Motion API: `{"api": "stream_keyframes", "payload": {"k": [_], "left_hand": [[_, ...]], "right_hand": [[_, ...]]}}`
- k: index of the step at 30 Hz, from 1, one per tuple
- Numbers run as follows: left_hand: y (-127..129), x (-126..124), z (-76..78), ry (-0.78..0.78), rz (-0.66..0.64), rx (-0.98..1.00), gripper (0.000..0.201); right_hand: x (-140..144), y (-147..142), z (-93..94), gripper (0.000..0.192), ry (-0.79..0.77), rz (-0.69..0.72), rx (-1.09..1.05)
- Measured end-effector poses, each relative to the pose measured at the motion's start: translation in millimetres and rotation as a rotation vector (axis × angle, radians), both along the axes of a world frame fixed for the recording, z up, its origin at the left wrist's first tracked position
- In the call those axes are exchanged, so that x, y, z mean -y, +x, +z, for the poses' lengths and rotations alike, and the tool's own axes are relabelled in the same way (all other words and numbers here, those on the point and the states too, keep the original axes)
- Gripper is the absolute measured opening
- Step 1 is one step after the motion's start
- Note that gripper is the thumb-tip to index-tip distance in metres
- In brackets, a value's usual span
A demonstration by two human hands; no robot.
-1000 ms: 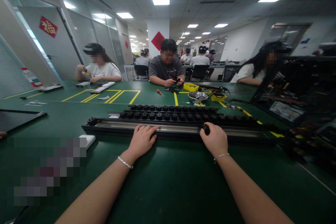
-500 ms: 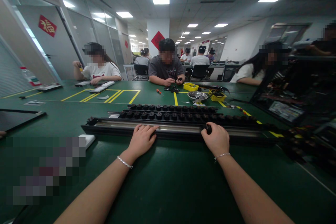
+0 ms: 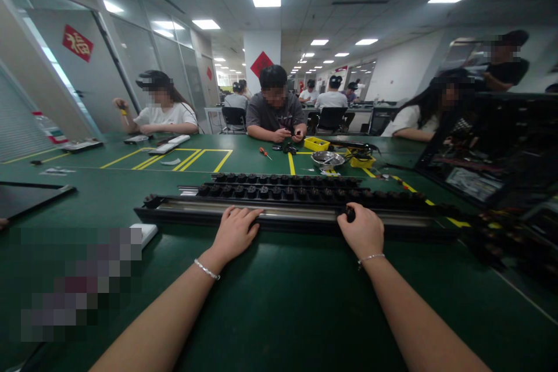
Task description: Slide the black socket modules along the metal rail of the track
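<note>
A long black rail with a shiny metal inner channel lies across the green table before me. My left hand rests on it left of the middle, fingers stretched over its top edge. Farther right, my right hand grips a small round black part at the channel; the fingers hide much of it, and I cannot tell whether it is seated. Behind the rail run black strips with rows of round black socket-like pieces.
Across the table sit several people, one handling small parts. A metal bowl, yellow bins and an orange screwdriver are near them. A black frame stands at right; a dark panel lies at left.
My right hand has shifted slightly to the right along the rail with the round black part. My left hand stays in place. The person at far left has moved a hand.
</note>
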State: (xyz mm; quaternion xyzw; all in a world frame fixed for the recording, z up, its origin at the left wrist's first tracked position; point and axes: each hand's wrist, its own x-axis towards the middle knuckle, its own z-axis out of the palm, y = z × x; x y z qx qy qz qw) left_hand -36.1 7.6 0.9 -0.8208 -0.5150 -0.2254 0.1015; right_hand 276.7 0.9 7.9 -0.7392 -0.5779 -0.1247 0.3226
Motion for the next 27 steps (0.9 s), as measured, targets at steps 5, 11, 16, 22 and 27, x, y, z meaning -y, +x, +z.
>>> {"api": "stream_keyframes", "payload": {"k": [5,11,16,22,27], "left_hand": [[-0.7,-0.1,0.4,-0.006,-0.001,-0.004,0.036],[-0.3,-0.8,0.6,-0.012,0.001,-0.002,0.035],[-0.5,-1.0,-0.1,-0.009,0.002,0.005,0.035],[-0.4,0.0,1.1,-0.016,0.003,0.001,0.036],[0.1,0.0,1.6,-0.019,0.002,0.001,0.037]], "right_hand": [[-0.1,0.3,0.2,0.033,0.007,-0.014,0.002],[0.2,1.3,0.4,0.033,0.008,-0.037,-0.001],[0.6,3.1,0.8,0.033,0.003,-0.048,0.005],[1.0,3.7,1.3,0.033,0.006,-0.087,0.004],[2.0,7.0,2.3,0.033,0.000,-0.110,-0.003]]}}
